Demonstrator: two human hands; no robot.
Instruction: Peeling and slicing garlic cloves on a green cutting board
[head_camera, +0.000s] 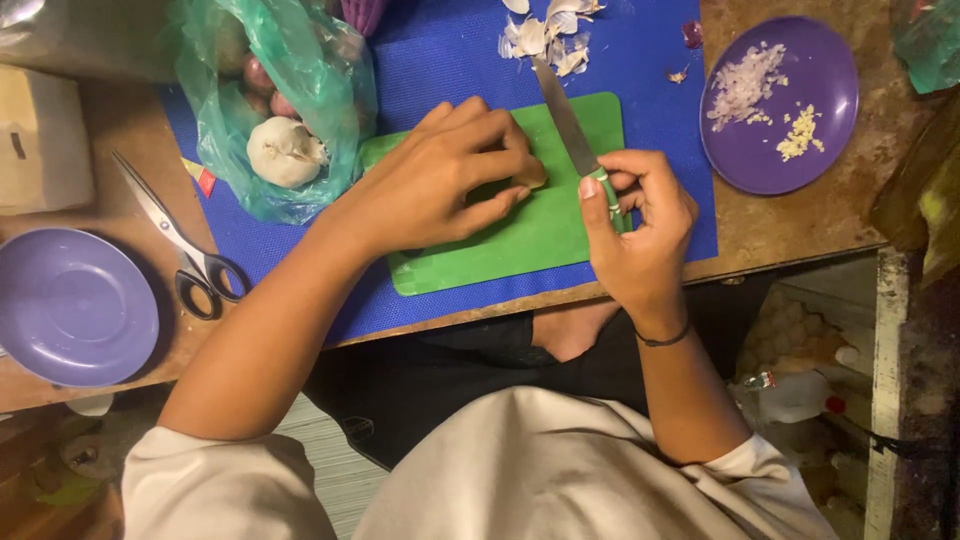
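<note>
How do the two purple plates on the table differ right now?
The purple plate on the right holds two small heaps of chopped bits, one pale white, one yellowish; the purple plate on the left holds nothing visible. The right plate is a deeper violet and lies fully in view beyond the right hand; the left plate is paler lilac, cut off by the picture's edge, beside the scissors. Both are round, purple and sit on the brown tabletop.
</note>
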